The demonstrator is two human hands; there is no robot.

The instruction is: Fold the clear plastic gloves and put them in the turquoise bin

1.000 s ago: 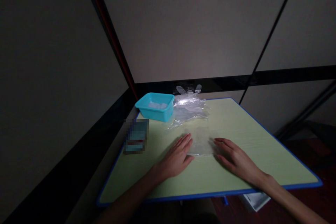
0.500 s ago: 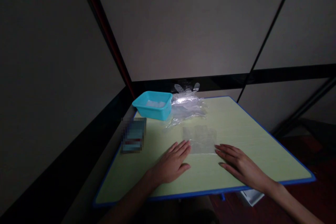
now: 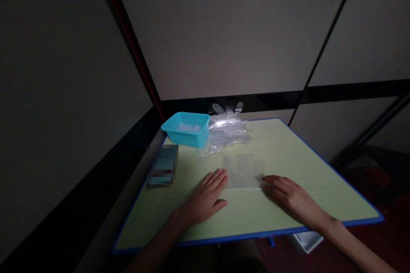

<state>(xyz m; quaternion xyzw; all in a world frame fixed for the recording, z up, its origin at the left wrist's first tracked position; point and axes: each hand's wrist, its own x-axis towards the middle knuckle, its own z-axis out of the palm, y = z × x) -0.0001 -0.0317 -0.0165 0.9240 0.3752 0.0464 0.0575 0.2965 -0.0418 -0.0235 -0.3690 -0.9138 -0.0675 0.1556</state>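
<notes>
The room is dim, darkest along the left wall (image 3: 57, 72) and over the floor (image 3: 358, 245). Softly lit, the table (image 3: 297, 153) is the brightest broad area. White glare sits on the gloves (image 3: 226, 126). The clear sheet (image 3: 241, 172) is low in contrast; fingertips of the right hand (image 3: 288, 198) look smeared. Coarse pixels mask an item (image 3: 164, 164). Wide-angle stretch shows toward the edges.

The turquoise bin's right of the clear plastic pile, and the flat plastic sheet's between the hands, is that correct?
No, the head view shows the turquoise bin left of the clear plastic pile. The flat plastic sheet is between the left hand and right hand, as you say.
</notes>
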